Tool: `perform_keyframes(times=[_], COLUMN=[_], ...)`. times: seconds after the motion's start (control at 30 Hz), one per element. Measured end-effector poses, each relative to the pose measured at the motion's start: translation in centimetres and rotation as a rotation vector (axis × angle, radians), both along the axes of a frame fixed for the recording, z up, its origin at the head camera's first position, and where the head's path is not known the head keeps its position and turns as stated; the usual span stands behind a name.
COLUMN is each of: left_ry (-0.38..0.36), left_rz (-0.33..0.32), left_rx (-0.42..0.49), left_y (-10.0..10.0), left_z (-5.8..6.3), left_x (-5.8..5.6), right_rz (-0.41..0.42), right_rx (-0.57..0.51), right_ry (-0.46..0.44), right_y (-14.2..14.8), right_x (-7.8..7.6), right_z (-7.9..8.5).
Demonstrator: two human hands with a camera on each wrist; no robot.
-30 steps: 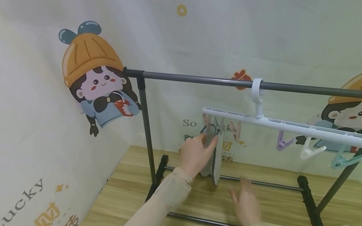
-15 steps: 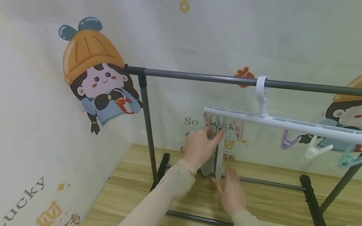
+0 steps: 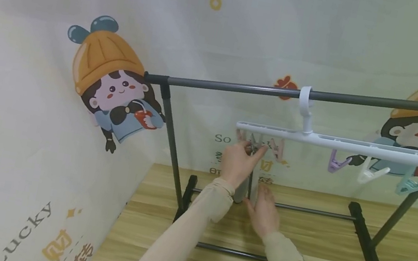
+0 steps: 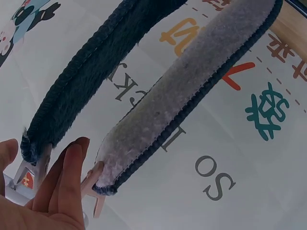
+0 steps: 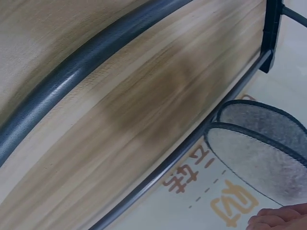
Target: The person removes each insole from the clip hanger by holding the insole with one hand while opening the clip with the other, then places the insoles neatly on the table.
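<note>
The left hand (image 3: 238,161) spreads thumb and fingers around a clip (image 4: 44,165); the right hand (image 3: 264,215) (whether gripping, I cannot tell) points up by the lower ends of two plush, navy-edged insoles (image 4: 163,103), hanging from a white hanger (image 3: 341,144).

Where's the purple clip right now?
Head view, right of centre: the purple clip hangs under the white hanger, just left of the white clip.

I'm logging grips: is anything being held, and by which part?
Can't tell: left hand spread beside a clip holding the dark insole; right hand by the insoles' lower ends, grip unclear.
</note>
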State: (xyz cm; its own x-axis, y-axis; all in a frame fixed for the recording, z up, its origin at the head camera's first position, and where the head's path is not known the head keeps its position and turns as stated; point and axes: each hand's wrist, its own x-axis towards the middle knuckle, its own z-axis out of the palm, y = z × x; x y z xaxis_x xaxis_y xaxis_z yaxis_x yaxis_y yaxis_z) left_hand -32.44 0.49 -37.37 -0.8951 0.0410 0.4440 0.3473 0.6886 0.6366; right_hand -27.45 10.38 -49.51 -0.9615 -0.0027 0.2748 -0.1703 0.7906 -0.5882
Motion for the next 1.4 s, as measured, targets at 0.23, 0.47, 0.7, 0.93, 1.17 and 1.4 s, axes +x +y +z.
perform_keyframes(times=[0.23,0.47,0.7,0.93,1.17,1.4], left_ry=[0.057,0.058,0.088,0.108,0.103,0.228], left_rz=[-0.003,0.011,-0.017,-0.026,-0.001,0.022], left_rx=[0.02,0.054,0.078,0.078,0.081,0.006], left_y=[0.4,0.6,0.4,-0.1,-0.6,-1.1], left_z=[0.2,0.2,0.1,0.1,0.2,0.0], left_x=[-0.6,-0.7,-0.3,0.2,0.5,1.1], right_rz=[-0.013,-0.008,-0.012,-0.019,-0.023,-0.016], right_rx=[0.001,-0.011,-0.004,0.001,-0.025,-0.033], right_ry=[-0.009,-0.024,0.015,0.046,0.084,0.077], right_y=[0.1,-0.2,-0.5,-0.7,-1.0,-1.1], right_x=[-0.4,-0.3,-0.2,0.4,0.9,1.6], right_z=[-0.2,-0.3,-0.7,-1.4,-1.4,-1.6])
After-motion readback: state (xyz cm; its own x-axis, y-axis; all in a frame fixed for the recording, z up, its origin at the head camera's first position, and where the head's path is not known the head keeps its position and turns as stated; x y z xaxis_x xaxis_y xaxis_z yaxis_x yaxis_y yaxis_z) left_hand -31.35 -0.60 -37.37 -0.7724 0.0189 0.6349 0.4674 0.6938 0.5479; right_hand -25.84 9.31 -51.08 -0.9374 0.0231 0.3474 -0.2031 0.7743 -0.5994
